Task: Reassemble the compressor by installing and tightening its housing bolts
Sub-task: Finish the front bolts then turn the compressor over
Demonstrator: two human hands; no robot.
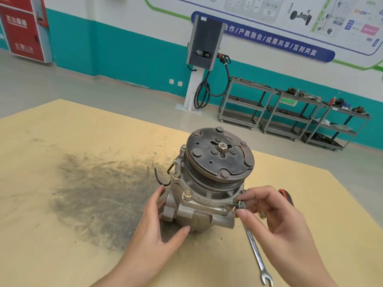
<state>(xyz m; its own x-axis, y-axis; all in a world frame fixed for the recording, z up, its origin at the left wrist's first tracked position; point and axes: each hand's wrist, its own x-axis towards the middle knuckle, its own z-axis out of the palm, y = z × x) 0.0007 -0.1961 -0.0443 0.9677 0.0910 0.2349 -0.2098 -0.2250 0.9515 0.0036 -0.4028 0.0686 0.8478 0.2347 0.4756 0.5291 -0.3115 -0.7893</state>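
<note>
**A bolt goes in by fingertip, and the thread is the weak point**

A compressor (204, 183) stands on a tan surface (62, 141), its grooved pulley (220, 155) facing up and toward the camera. The right hand (275, 216) pinches a bolt (236, 204) between thumb and fingertips, the shank lying nearly level and its tip at a hole in the flange on the near right of the housing. The left hand (157, 220) rests against the body on the opposite side, fingers straight and spread, thumb pressed along the lower casting, steadying rather than gripping. Two other bolts (176, 174) appear seated on the flange at left and front.

The likeliest trouble is a crossed thread: the bolt meets the hole at an angle that is hard to judge from here, and a forced first turn could chew the soft housing. The compressor sits on a narrow base with only a flat palm to brace it, so a firm push from the right could tip or slide it. A slip of the fingertips would drop the bolt toward the surface edge. A wrench (256, 255) lies just beside the right wrist, with a red-handled tool (287, 196) behind that hand; reaching for the wrench before the bolt runs freely by hand would hide any bad start. Uneven tightening could also seat the flange crooked.
</note>
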